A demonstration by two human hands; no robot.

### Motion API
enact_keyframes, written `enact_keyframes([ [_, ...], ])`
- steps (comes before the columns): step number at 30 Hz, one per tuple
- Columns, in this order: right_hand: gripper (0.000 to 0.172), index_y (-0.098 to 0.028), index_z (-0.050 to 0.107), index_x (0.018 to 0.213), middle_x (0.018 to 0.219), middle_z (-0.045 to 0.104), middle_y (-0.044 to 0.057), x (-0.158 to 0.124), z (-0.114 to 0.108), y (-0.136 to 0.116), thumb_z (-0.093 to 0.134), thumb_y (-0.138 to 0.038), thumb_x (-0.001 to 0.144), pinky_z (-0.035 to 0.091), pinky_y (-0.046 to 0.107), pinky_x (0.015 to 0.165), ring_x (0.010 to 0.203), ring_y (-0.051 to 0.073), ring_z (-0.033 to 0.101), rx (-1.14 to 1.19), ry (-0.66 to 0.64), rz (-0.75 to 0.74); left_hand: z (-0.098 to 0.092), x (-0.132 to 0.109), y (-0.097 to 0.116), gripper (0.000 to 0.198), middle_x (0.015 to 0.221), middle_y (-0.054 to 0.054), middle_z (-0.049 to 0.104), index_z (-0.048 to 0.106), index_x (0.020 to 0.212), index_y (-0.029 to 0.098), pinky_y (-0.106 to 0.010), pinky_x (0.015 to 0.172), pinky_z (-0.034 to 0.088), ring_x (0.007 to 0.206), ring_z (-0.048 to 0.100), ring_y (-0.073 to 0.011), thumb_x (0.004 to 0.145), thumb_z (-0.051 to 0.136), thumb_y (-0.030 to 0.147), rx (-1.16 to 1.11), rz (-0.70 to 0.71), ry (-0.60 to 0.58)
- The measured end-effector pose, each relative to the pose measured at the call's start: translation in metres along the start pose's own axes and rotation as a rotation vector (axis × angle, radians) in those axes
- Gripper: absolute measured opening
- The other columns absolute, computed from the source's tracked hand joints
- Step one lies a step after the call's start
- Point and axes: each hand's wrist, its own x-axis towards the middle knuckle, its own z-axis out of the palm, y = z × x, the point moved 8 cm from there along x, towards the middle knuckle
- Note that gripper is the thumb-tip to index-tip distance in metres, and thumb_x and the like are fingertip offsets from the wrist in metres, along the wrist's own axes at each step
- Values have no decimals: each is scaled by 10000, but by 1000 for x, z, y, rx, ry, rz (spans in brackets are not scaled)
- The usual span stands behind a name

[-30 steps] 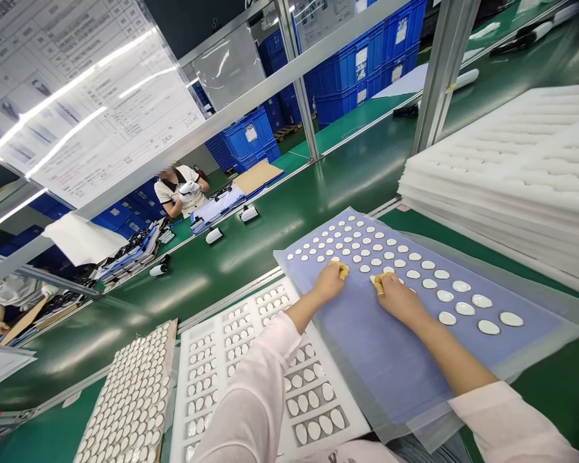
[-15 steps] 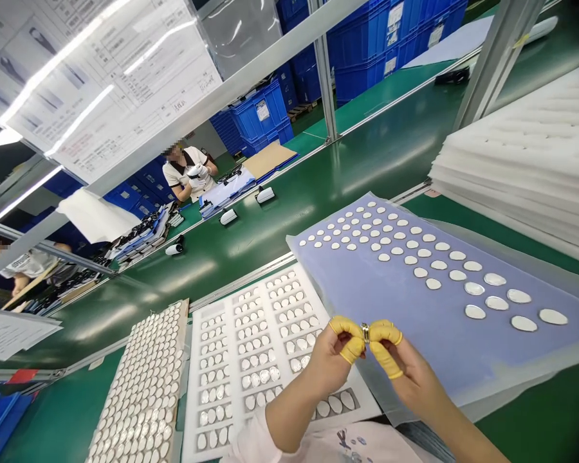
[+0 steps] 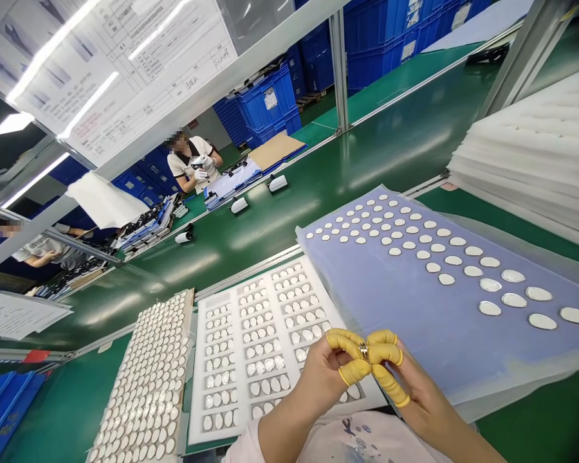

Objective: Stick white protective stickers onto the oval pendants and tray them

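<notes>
Our left hand and right hand pinch a tiny metal piece between yellow finger cots, near the right edge of the white foam tray; silvery ovals fill its slots, and white ovals lie in rows on the blue sheet.

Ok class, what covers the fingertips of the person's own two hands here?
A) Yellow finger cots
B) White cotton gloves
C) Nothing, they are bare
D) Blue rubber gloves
A: yellow finger cots show on the left hand and the right hand as they pinch a small metal piece.
</notes>
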Motion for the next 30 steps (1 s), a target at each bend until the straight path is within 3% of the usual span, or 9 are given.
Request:
enact_keyframes([
  [7,135,-298,512,1011,929,494,41,-3,5,4,388,-248,1033,516,346,751,853,212,516,46,-23,22,-10,-7,-6,472,970,-60,610,546,888,167,-305,808,475,882,591,-147,670,899,391,46,-49,57],
  [14,133,-297,543,983,920,518,25,-2,5,3,427,-247,1028,508,314,757,833,187,534,-35,-40,58,-9,-8,-4,458,1025,-76,605,505,998,181,-347,886,463,905,568,-142,754,839,379,139,-8,27],
  [20,121,-289,562,1000,929,542,25,-1,-7,17,499,-392,1004,511,302,715,797,186,543,39,97,154,-9,-16,7,380,1124,-89,587,514,1113,199,-405,973,449,1041,564,-197,809,740,225,291,134,7],
  [25,461,-237,585,771,761,516,14,6,4,17,409,-607,983,491,319,657,710,194,504,65,-35,256,-3,-24,25,359,1164,-92,604,516,1194,222,-427,1011,443,1107,568,-222,859,609,129,650,232,14],
  [30,455,-219,622,771,795,568,30,10,10,18,461,-597,966,511,335,707,767,209,551,139,-62,331,12,-25,35,350,1067,-106,646,540,1221,234,-465,983,442,1007,594,-243,892,545,115,927,470,-95],
])
